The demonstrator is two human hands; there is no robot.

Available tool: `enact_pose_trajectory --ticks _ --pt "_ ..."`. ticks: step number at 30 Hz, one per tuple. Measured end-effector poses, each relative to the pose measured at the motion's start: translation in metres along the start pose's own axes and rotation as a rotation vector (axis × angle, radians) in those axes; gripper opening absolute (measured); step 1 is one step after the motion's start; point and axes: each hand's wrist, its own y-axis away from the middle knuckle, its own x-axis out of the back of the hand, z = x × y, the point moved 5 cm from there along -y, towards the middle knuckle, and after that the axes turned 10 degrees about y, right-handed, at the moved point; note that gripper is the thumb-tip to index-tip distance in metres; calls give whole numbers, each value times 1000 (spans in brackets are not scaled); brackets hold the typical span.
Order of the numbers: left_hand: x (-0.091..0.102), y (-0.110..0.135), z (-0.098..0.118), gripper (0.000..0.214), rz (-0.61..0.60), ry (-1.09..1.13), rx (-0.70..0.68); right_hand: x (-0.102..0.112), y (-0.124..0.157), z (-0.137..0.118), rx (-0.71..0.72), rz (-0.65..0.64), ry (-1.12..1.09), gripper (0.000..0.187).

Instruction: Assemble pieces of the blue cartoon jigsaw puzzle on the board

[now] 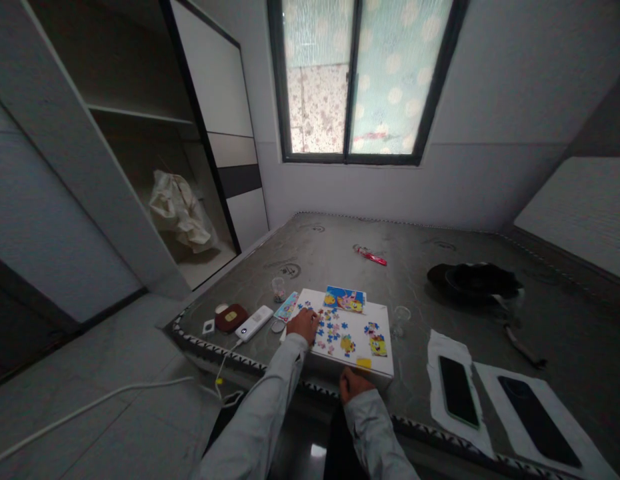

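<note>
Grey mattress (310,247) carries a white board (363,350) of loose jigsaw pieces (333,331) below a printed picture card (344,299). The left hand (303,325) lies curled beside the pieces; the right hand (353,385) apparently steadies the board's near edge, its grip unclear.

puzzle pcs (333,331) too small to ID, R hand (353,385) fingers hidden

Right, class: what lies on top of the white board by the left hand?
Scattered blue, pink and yellow jigsaw pieces and a cartoon picture card at its far edge lie on the white board. The left hand covers its left edge, so whatever lies beneath cannot be seen.
</note>
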Motion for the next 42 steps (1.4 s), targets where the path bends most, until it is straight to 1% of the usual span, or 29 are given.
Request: enact_pose_trajectory --ticks 3,7,9,12,14,21,26,28,31,36,39,42 --pt "-5 -7 1 34 9 6 57 -3 -2 0 29 -16 71 17" --pt "-11 -16 0 33 23 35 90 -7 -4 1 25 -47 73 16" --pt "-13 -20 -2 31 36 51 127 -6 -5 1 25 -72 67 17" --pt "-13 -24 -3 28 25 89 194 -3 -5 1 7 -130 60 18" --pt "-12 -25 -1 26 20 121 214 1 -5 0 -6 -148 57 18" --pt "-7 -19 6 18 29 214 197 13 -2 -5 -19 -152 39 15" --pt "-9 -17 3 13 39 261 219 21 0 -5 -27 -137 0 15" --pt "-8 -19 -1 13 50 304 224 21 0 -5 -22 -145 -5 17" --pt "-3 -21 -7 17 81 360 192 18 -1 -5 -16 -154 22 18" --pt "8 -19 -18 14 106 354 205 10 -3 -4 0 -145 51 19" --pt "9 -18 -16 15 97 335 200 8 -3 -3 1 -140 35 18" --pt "4 -18 -11 16 90 307 181 8 -3 -3 -3 -137 25 15"
